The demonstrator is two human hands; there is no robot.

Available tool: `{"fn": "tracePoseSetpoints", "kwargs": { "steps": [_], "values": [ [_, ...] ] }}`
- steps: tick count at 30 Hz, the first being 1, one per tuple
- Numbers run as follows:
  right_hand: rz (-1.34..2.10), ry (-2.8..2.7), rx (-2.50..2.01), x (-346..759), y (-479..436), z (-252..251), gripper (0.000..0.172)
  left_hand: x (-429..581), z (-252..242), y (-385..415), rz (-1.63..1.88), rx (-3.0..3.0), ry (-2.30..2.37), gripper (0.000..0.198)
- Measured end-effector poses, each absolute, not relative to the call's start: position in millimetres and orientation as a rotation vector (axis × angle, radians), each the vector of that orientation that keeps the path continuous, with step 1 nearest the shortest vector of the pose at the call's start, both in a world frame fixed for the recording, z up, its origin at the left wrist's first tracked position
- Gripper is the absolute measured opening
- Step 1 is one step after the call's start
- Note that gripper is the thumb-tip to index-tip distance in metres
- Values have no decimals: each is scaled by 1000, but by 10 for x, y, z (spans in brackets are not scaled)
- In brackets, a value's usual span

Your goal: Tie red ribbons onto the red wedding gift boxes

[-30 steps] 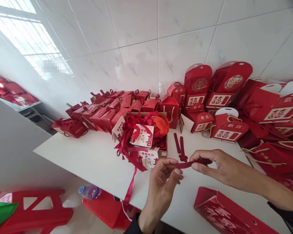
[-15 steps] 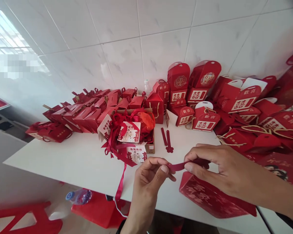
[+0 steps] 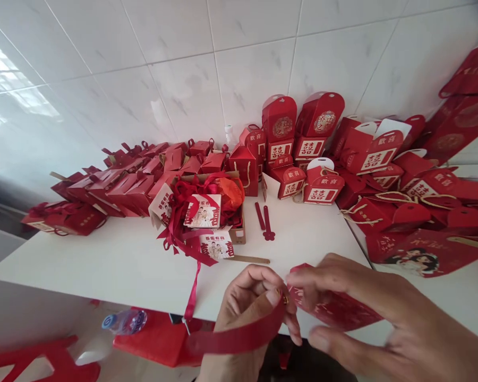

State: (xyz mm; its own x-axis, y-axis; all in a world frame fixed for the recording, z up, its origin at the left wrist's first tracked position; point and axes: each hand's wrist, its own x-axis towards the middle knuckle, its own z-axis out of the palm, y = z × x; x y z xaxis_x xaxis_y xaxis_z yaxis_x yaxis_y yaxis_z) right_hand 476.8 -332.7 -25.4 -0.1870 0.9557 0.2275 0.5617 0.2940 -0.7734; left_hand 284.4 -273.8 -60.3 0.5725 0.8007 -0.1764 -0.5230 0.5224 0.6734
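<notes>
My left hand [image 3: 255,302] is closed on a dark red strap [image 3: 239,337], pinching it between thumb and fingers. The strap curves down to the left across my wrist, and a small gold-coloured fastener [image 3: 284,298] shows by the fingertips. To its right is my right hand [image 3: 354,302], slightly blurred, its thumb and fingers apart and nothing visible between them. Behind and partly under that hand lies a red box [image 3: 334,310] with pale printed characters. Farther back on the table rest two red strips [image 3: 267,228], one with a flower-shaped end, and a tan strip [image 3: 249,259].
A carton [image 3: 239,235] of red ribbons and printed cards stands mid-table, a ribbon [image 3: 193,292] trailing over the edge. Rows of red gift boxes [image 3: 139,191] fill the back left, more boxes [image 3: 322,185] the right. Below, a bottle [image 3: 125,322] lies on a red stool [image 3: 151,342].
My right hand has let go of the strap and moved apart from it. The strap now hangs leftward from my left hand. The view has shifted, and the tan strip now shows.
</notes>
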Motion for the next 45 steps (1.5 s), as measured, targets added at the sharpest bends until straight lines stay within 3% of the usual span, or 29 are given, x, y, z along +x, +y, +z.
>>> {"fn": "tracePoseSetpoints", "kwargs": {
  "steps": [4,8,17,25,31,38,45],
  "values": [
    [696,-1852,-1301,4619,-3275,-356,15,2900,-603,-2797,796,609,555,36],
    [768,-1791,-1281,4638,-3322,-376,6,2901,-636,-2851,792,641,623,28],
    [729,-1756,-1349,4645,-3488,-438,10,2852,-753,-2930,830,804,615,17],
    [704,-1733,-1292,4557,-3663,-488,8,2755,-988,-2863,635,959,336,13],
    [623,-1780,-1304,4543,-3746,-544,11,2741,-976,-2958,629,1038,535,23],
    [842,-1677,-1438,4620,-3823,-596,21,2739,-1038,-2921,545,963,360,18],
    [927,-1550,-1359,4593,-3748,-616,11,2766,-958,-2893,604,888,390,5]
  ]
}}
